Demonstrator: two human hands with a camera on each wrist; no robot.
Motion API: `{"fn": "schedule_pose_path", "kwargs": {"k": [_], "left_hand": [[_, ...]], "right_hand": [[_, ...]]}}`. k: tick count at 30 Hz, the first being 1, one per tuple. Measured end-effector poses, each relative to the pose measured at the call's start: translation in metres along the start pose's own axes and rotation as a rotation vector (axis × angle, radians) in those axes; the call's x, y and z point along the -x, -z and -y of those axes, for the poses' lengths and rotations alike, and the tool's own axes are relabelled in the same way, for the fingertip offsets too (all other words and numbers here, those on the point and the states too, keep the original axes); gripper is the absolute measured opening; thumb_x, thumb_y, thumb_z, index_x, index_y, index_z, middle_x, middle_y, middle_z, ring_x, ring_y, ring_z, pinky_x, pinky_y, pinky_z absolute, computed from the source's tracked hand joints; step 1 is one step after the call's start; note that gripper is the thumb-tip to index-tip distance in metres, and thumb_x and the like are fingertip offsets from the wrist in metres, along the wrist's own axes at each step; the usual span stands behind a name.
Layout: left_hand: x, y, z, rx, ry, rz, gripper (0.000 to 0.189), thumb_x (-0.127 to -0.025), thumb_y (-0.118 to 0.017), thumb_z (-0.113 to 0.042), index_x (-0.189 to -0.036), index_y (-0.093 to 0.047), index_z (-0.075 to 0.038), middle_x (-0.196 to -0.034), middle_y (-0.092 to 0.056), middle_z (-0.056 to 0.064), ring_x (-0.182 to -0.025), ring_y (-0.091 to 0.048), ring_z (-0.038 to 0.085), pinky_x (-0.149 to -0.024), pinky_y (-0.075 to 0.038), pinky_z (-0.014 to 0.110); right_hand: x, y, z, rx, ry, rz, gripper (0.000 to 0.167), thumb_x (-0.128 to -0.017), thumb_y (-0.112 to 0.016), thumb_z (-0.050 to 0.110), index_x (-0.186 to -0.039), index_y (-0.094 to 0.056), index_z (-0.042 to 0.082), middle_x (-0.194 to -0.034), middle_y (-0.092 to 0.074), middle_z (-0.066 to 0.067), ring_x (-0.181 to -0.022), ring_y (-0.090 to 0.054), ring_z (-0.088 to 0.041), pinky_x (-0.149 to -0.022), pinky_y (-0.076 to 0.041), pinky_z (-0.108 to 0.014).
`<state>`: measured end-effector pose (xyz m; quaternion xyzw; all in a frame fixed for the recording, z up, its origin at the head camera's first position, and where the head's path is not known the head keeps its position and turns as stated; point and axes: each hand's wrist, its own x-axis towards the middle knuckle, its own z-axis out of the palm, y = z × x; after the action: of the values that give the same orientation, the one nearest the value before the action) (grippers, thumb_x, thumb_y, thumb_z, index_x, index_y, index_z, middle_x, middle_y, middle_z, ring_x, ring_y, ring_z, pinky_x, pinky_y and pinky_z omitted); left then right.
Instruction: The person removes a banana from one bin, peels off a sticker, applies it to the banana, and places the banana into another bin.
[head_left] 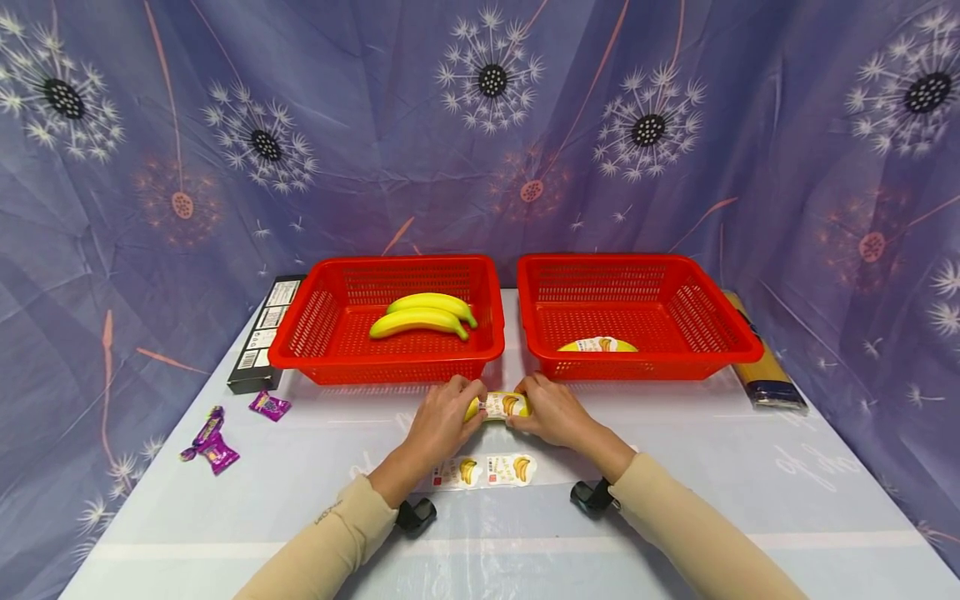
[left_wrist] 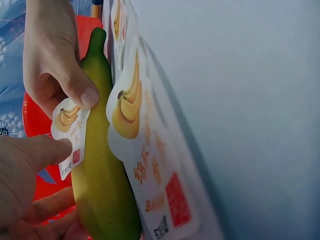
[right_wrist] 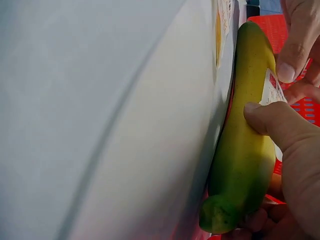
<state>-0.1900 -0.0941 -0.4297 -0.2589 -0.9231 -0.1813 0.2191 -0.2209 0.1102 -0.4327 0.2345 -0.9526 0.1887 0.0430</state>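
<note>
A yellow banana point(left_wrist: 102, 170) with green ends lies across the table between both hands, in front of the baskets. A white banana-print label point(left_wrist: 72, 131) is on its side. My left hand point(head_left: 447, 417) holds the banana from the left, its thumb on the label. From the other side my right hand point(head_left: 555, 412) grips it; in the left wrist view this thumb touches the label's far end, and in the right wrist view it lies across the peel beside the label point(right_wrist: 273, 92). Just nearer than the hands, a clear strip with two more labels point(head_left: 512, 470) lies flat.
Two red baskets stand behind the hands. The left basket point(head_left: 397, 372) contains two plain bananas point(head_left: 416, 322); the right basket point(head_left: 675, 367) contains a labelled banana point(head_left: 597, 344). Purple-wrapped sweets point(head_left: 270, 405) and a black box point(head_left: 258, 354) are at left, a yellow-brown package point(head_left: 765, 367) at right.
</note>
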Motion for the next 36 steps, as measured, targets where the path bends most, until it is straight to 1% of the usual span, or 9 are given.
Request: {"fn": "schedule_pose_path", "kwargs": {"k": [3, 5, 9, 13, 18, 23, 28, 32, 36], "left_hand": [[0.000, 0.000, 0.000, -0.035, -0.045, -0.015, 0.019, -0.078, -0.075, -0.019, -0.096, -0.068, -0.018, -0.095, -0.066, 0.004, -0.082, -0.064, 0.023, -0.075, -0.047, 0.038], [0.000, -0.001, 0.001, -0.052, -0.065, -0.016, 0.021, -0.078, -0.075, -0.019, -0.099, -0.071, -0.019, -0.094, -0.067, 0.004, -0.083, -0.063, 0.023, -0.074, -0.046, 0.037], [-0.001, -0.003, 0.003, -0.081, -0.081, -0.009, 0.028, -0.078, -0.076, -0.022, -0.106, -0.072, -0.019, -0.090, -0.066, 0.003, -0.082, -0.060, 0.021, -0.074, -0.047, 0.035], [-0.003, -0.004, 0.004, -0.095, -0.087, 0.026, 0.033, -0.079, -0.075, -0.025, -0.110, -0.071, -0.014, -0.087, -0.063, 0.005, -0.081, -0.057, 0.021, -0.073, -0.047, 0.035], [-0.007, -0.005, 0.005, -0.116, -0.081, 0.088, 0.038, -0.078, -0.076, -0.027, -0.112, -0.069, -0.011, -0.091, -0.061, 0.005, -0.083, -0.054, 0.021, -0.072, -0.046, 0.034], [-0.007, -0.005, 0.004, -0.116, -0.070, 0.109, 0.037, -0.078, -0.076, -0.027, -0.109, -0.068, -0.008, -0.091, -0.058, 0.006, -0.083, -0.052, 0.022, -0.072, -0.044, 0.034], [-0.007, -0.005, 0.003, -0.114, -0.075, 0.090, 0.033, -0.077, -0.077, -0.026, -0.101, -0.066, -0.007, -0.087, -0.054, 0.006, -0.081, -0.050, 0.022, -0.068, -0.041, 0.032], [-0.007, -0.004, 0.002, -0.111, -0.067, 0.100, 0.031, -0.078, -0.076, -0.025, -0.099, -0.063, -0.007, -0.087, -0.051, 0.006, -0.082, -0.049, 0.022, -0.067, -0.039, 0.030], [-0.006, -0.005, 0.002, -0.103, -0.053, 0.110, 0.032, -0.077, -0.077, -0.025, -0.099, -0.061, -0.007, -0.088, -0.051, 0.006, -0.083, -0.048, 0.023, -0.068, -0.038, 0.030]], "right_hand": [[0.000, 0.000, 0.000, -0.006, 0.007, -0.002, 0.044, -0.072, -0.079, 0.035, -0.100, -0.061, 0.007, -0.086, -0.057, -0.002, -0.070, -0.052, -0.014, -0.064, -0.043, -0.030], [0.000, 0.001, 0.000, -0.008, 0.014, -0.006, 0.044, -0.072, -0.079, 0.035, -0.100, -0.061, 0.007, -0.086, -0.057, -0.003, -0.070, -0.053, -0.015, -0.064, -0.044, -0.030], [0.000, 0.000, -0.001, -0.011, 0.025, -0.013, 0.044, -0.072, -0.079, 0.035, -0.100, -0.060, 0.006, -0.087, -0.058, -0.003, -0.071, -0.054, -0.016, -0.064, -0.044, -0.030], [0.001, 0.000, -0.002, -0.016, 0.030, -0.018, 0.043, -0.073, -0.079, 0.035, -0.099, -0.060, 0.007, -0.088, -0.057, -0.002, -0.070, -0.052, -0.014, -0.063, -0.042, -0.029], [0.002, -0.001, -0.003, -0.050, 0.028, -0.026, 0.043, -0.073, -0.079, 0.037, -0.098, -0.060, 0.009, -0.090, -0.058, -0.002, -0.074, -0.054, -0.015, -0.067, -0.043, -0.030], [0.001, -0.003, -0.008, -0.174, -0.043, -0.004, 0.039, -0.075, -0.077, 0.038, -0.098, -0.061, 0.011, -0.090, -0.061, 0.000, -0.081, -0.055, -0.014, -0.073, -0.042, -0.032], [-0.002, -0.006, -0.012, -0.302, -0.106, 0.019, 0.032, -0.080, -0.072, 0.038, -0.095, -0.063, 0.011, -0.083, -0.062, 0.001, -0.076, -0.052, -0.013, -0.070, -0.040, -0.029], [-0.003, -0.003, -0.015, -0.393, -0.135, 0.097, 0.030, -0.083, -0.069, 0.038, -0.097, -0.065, 0.011, -0.084, -0.063, 0.001, -0.076, -0.052, -0.013, -0.070, -0.041, -0.027], [-0.004, 0.002, -0.018, -0.523, -0.139, 0.185, 0.024, -0.087, -0.065, 0.028, -0.099, -0.066, 0.007, -0.090, -0.064, -0.004, -0.082, -0.052, -0.015, -0.074, -0.042, -0.028]]}}
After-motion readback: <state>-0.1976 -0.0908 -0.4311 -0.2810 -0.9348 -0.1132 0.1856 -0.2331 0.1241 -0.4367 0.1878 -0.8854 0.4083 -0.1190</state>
